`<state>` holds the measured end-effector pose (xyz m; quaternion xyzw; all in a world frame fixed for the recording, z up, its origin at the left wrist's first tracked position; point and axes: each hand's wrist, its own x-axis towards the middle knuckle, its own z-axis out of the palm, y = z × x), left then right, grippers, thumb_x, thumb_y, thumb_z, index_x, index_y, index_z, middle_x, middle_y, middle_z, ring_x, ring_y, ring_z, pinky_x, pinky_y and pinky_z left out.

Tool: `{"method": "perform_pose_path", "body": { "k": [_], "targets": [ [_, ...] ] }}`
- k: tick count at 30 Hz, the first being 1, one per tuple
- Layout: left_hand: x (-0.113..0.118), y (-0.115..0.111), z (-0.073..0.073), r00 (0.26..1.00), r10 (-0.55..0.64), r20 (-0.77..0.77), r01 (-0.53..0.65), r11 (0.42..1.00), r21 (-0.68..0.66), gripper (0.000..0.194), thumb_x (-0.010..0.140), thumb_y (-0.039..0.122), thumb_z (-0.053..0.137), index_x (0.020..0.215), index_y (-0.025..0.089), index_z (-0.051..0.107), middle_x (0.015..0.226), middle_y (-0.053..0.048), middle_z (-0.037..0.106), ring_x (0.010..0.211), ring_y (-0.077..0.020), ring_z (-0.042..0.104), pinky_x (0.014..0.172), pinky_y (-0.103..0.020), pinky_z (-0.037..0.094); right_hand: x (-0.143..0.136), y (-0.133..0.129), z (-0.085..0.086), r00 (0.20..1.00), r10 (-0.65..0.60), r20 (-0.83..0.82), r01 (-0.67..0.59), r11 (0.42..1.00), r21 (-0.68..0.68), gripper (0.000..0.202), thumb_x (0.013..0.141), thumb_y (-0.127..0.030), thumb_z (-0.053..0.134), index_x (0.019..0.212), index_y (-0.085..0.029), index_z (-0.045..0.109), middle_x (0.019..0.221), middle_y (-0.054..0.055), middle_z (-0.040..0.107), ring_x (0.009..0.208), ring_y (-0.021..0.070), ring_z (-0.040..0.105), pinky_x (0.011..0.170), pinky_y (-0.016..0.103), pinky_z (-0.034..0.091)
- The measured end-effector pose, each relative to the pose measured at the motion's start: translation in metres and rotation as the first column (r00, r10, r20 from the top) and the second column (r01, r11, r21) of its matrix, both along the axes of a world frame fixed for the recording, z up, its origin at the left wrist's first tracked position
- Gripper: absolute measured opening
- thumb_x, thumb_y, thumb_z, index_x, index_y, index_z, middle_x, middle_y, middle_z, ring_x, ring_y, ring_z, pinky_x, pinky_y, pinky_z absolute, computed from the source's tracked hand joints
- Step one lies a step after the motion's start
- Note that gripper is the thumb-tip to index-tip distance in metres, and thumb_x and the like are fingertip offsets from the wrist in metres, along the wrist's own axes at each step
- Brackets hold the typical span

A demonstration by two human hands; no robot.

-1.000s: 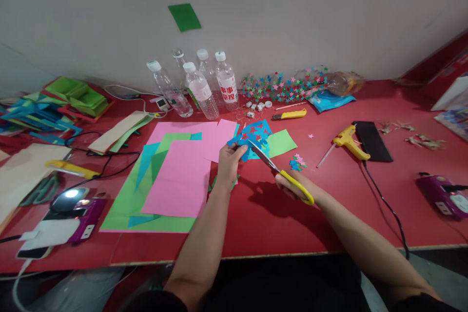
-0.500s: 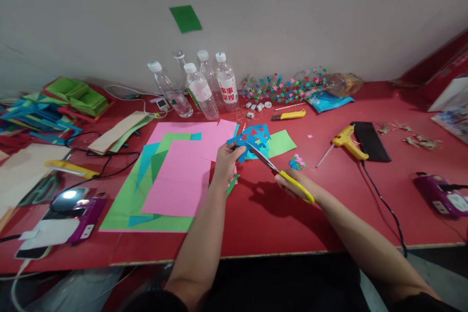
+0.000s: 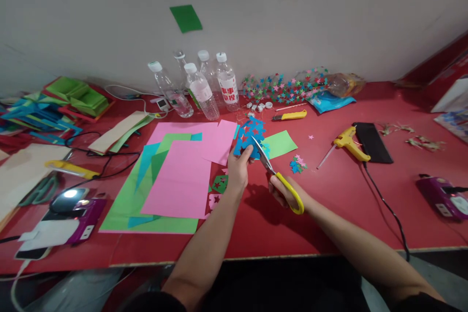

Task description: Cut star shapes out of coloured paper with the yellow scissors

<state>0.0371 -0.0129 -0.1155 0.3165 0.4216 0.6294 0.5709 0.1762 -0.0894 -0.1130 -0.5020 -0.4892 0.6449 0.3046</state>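
Observation:
My left hand [image 3: 239, 168] pinches a piece of blue paper [image 3: 252, 131] full of star-shaped cutouts, thumb on top. My right hand [image 3: 285, 192] grips yellow-handled scissors [image 3: 290, 190], whose blades point up and left to the paper's right edge. Whether the blades are cutting into it I cannot tell. Behind the blue piece lies a light green sheet [image 3: 283, 142]. A small pile of cut paper stars [image 3: 298, 163] rests to the right of the scissors. Green and pink scraps with star holes [image 3: 219, 183] lie left of my left wrist.
Coloured paper sheets [image 3: 179, 180] cover the table's left middle. Plastic bottles [image 3: 201, 90] stand at the back, beside a star-covered bottle [image 3: 285, 85] lying down. A utility knife [image 3: 290, 115], a yellow glue gun [image 3: 351, 144] with its cord and a purple power strip [image 3: 444, 197] are farther right.
The blue paper has been turned in my left hand, which has shifted slightly right and down. My right hand and the scissors have moved a little left and down, uncovering scraps.

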Motion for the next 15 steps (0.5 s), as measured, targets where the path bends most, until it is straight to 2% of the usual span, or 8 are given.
{"method": "perform_pose_path", "body": {
  "k": [5, 15],
  "targets": [
    [-0.0014, 0.0002, -0.0011, 1.000, -0.013, -0.013, 0.013, 1.000, 0.002, 0.025, 0.067, 0.033, 0.077, 0.066, 0.017, 0.058, 0.055, 0.006, 0.057, 0.047, -0.0050, 0.049, 0.050, -0.019, 0.040, -0.0005, -0.0001, 0.0019, 0.999, -0.023, 0.046, 0.024, 0.999, -0.023, 0.061, 0.074, -0.082, 0.043, 0.066, -0.022, 0.043, 0.035, -0.009, 0.038, 0.028, 0.0067, 0.032, 0.032, 0.020, 0.025],
    [-0.0012, 0.0004, -0.0016, 1.000, -0.013, 0.014, 0.013, 1.000, -0.013, 0.026, 0.064, 0.033, 0.079, 0.069, 0.017, 0.059, 0.057, 0.006, 0.058, 0.049, -0.0050, 0.050, 0.050, -0.019, 0.040, 0.0011, -0.0016, -0.0038, 0.992, -0.031, 0.126, 0.027, 0.999, 0.028, 0.056, 0.079, -0.076, 0.041, 0.066, -0.022, 0.042, 0.037, -0.008, 0.040, 0.029, 0.0076, 0.037, 0.033, 0.020, 0.025]
  ]
}}
